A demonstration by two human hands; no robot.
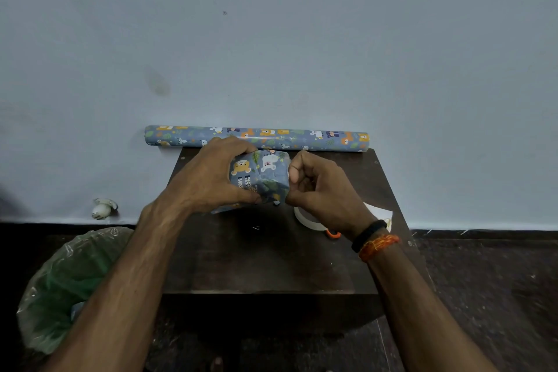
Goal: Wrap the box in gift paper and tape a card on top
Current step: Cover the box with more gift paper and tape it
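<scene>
Nearest us, the tape roll (305, 217) lies on the dark worktop (265, 260) just under our right hand (320, 187). Above the worktop our left hand (211, 174) grips the box (259, 177), already covered in gift paper, while the right hand's curled fingers pinch its right edge. We judge it light and stiff, the paper slick and easily torn, best held by the flat sides. Farthest, the paper roll (256, 137) rests against the wall.
</scene>
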